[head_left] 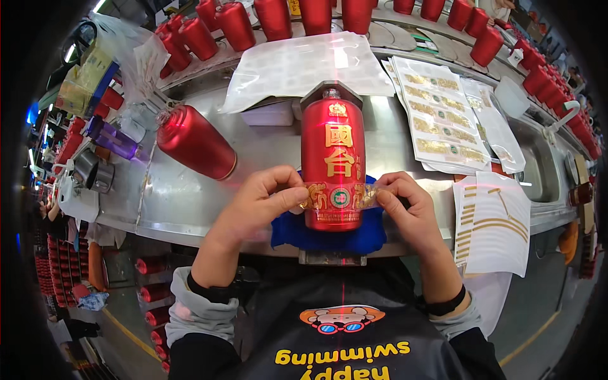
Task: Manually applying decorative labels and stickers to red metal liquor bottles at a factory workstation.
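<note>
Head view: at frame centre a glossy red cylindrical bottle (332,166) lies on a blue cloth (329,237) over the curved metal surface (177,196). Left hand (259,202) and right hand (408,209) each pinch one end of a gold foil label (339,197) against it. Another red bottle (195,142) lies left; label sheets (440,117) lie upper right.

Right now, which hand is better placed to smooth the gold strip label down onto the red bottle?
Right, marginally. Both hands pinch the gold strip label across the red cylindrical bottle lying on the blue cloth. The right hand has its fingertips nearer the bottle face; the left hand grips its end farther out.
</note>
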A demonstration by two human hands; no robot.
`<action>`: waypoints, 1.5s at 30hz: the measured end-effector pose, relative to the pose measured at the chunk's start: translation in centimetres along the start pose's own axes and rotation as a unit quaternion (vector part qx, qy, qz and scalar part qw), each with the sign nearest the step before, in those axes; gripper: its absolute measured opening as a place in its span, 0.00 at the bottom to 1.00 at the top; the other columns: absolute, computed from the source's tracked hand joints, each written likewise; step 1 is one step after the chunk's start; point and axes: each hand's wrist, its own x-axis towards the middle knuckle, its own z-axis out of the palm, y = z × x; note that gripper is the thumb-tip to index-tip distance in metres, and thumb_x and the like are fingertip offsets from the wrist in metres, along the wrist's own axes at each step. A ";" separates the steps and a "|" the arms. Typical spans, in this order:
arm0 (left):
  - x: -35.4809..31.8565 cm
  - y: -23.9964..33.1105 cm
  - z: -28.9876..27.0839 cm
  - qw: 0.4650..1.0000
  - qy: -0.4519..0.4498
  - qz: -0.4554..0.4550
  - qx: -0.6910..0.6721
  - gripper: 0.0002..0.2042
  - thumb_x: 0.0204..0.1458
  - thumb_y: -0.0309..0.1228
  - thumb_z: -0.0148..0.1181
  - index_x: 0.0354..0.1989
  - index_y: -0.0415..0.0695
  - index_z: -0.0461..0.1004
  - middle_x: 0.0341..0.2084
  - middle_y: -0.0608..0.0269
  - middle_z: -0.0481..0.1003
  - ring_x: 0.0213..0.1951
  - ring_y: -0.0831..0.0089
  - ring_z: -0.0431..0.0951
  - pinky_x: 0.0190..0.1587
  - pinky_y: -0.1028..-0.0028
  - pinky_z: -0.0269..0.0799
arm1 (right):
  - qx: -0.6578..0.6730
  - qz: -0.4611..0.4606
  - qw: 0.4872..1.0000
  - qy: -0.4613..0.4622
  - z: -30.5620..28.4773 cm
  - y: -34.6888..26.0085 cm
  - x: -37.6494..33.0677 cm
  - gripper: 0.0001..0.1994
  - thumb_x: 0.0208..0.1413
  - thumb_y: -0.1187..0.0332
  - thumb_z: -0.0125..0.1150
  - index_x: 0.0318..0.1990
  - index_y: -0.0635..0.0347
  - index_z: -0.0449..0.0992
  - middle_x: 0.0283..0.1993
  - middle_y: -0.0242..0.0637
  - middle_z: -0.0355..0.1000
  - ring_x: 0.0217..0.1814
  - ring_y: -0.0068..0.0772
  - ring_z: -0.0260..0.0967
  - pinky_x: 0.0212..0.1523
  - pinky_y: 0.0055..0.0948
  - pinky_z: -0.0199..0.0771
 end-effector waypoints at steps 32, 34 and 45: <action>-0.7 -2.7 4.9 0.959 0.170 0.173 0.145 0.40 0.51 0.45 0.65 0.65 0.38 0.50 0.59 0.49 0.57 0.63 0.60 0.57 0.65 0.62 0.52 | -0.265 -0.281 0.922 -0.036 1.6 -1.4 -2.6 0.32 0.37 0.75 0.71 0.57 0.45 0.74 0.60 0.45 0.62 0.56 0.48 0.64 0.54 0.41 0.70; -0.7 -2.8 4.8 0.960 0.172 0.171 0.142 0.40 0.51 0.45 0.65 0.65 0.38 0.50 0.59 0.49 0.57 0.63 0.60 0.57 0.65 0.62 0.52 | -0.258 -0.280 0.924 -0.040 1.6 -1.3 -2.5 0.32 0.37 0.75 0.71 0.57 0.45 0.74 0.60 0.45 0.62 0.56 0.48 0.64 0.54 0.41 0.69; -1.3 -2.1 6.0 0.967 0.171 0.162 0.098 0.43 0.50 0.45 0.66 0.67 0.37 0.47 0.61 0.46 0.56 0.62 0.57 0.58 0.64 0.61 0.53 | -0.179 -0.118 0.976 0.036 0.3 -0.8 -2.3 0.25 0.53 0.72 0.62 0.61 0.59 0.68 0.66 0.54 0.56 0.60 0.49 0.62 0.59 0.40 0.64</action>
